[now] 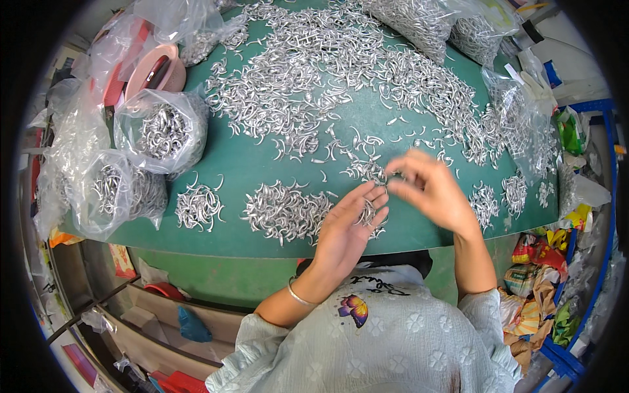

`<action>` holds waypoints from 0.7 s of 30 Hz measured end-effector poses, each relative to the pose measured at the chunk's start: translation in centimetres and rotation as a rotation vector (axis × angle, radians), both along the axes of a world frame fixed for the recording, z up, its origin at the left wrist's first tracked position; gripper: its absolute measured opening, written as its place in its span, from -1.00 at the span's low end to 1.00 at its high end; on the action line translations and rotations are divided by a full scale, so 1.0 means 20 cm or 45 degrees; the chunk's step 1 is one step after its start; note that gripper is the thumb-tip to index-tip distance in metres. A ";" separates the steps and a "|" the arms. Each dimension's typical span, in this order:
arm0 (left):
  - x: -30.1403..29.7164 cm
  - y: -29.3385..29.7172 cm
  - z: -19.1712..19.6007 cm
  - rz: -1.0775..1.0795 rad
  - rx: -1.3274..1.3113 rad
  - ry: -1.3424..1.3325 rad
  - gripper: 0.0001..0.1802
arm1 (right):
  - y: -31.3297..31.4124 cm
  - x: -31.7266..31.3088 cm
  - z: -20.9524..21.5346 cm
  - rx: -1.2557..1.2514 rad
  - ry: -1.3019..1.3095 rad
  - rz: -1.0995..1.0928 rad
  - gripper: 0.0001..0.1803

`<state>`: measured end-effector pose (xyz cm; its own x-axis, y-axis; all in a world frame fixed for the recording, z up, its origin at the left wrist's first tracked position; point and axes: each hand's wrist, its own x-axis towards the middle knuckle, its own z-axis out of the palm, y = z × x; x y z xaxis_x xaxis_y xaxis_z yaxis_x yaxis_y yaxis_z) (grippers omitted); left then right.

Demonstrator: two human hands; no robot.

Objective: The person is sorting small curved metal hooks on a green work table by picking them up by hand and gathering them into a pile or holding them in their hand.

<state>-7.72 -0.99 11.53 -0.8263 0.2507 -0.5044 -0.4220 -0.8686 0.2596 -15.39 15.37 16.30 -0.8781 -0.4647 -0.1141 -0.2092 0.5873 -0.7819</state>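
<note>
Small curved silver metal pieces lie loose in my cupped left hand (347,223), palm up at the table's near edge. My right hand (426,187) is bent over its fingertips, thumb and fingers drawn together; whatever is between them is too small to make out. Under and left of my left hand is a heap of curved metal pieces (285,213). Just beyond both hands lies a loose scatter of the same pieces (363,169). A wide spread of them (288,85) covers the far part of the green table (229,167).
On the left stand clear plastic bags (190,141) filled with pieces and a pink basket (171,77). More filled bags (419,29) rest at the far right. Small piles (200,206) lie near the front edge. Shelving with a blue frame (609,170) borders the right side.
</note>
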 end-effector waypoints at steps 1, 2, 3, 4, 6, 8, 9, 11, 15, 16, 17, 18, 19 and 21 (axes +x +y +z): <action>0.01 0.00 -0.02 -0.014 0.029 0.036 -0.64 | -0.01 -0.05 -0.03 0.093 0.197 -0.123 -0.80; 0.03 -0.01 -0.07 -0.028 0.057 0.071 -0.63 | -0.03 -0.10 -0.06 0.208 0.261 -0.189 -0.81; 0.04 -0.01 -0.10 -0.042 0.084 0.106 -0.63 | -0.05 -0.14 -0.09 0.324 0.326 -0.256 -0.82; 0.05 -0.01 -0.10 -0.049 0.096 0.099 -0.64 | -0.07 -0.17 -0.14 0.348 0.384 -0.211 -0.83; 0.05 -0.01 -0.10 -0.071 0.117 0.092 -0.64 | -0.10 -0.19 -0.25 0.395 0.505 -0.133 -0.86; 0.05 -0.02 -0.07 -0.070 0.087 0.074 -0.64 | -0.10 -0.20 -0.28 0.463 0.577 -0.125 -0.88; 0.05 -0.02 -0.06 -0.071 0.072 0.065 -0.64 | -0.09 -0.19 -0.27 0.472 0.586 -0.137 -0.88; 0.05 -0.03 -0.06 -0.069 0.054 0.064 -0.64 | -0.04 -0.18 -0.26 0.397 0.492 -0.165 -0.87; 0.05 -0.02 -0.08 -0.086 0.070 0.075 -0.65 | 0.00 -0.15 -0.21 0.364 0.350 -0.195 -0.85; 0.05 -0.02 -0.08 -0.090 0.073 0.077 -0.65 | 0.00 -0.15 -0.19 0.318 0.382 -0.225 -0.86; 0.05 -0.02 -0.08 -0.093 0.076 0.079 -0.65 | -0.02 -0.15 -0.18 0.271 0.415 -0.254 -0.86; 0.05 -0.02 -0.07 -0.096 0.080 0.081 -0.66 | -0.04 -0.16 -0.17 0.224 0.447 -0.282 -0.87; 0.05 -0.01 -0.07 -0.097 0.078 0.082 -0.66 | -0.04 -0.17 -0.20 0.269 0.474 -0.223 -0.88; 0.05 -0.01 -0.06 -0.100 0.076 0.084 -0.67 | -0.05 -0.20 -0.27 0.361 0.526 -0.104 -0.89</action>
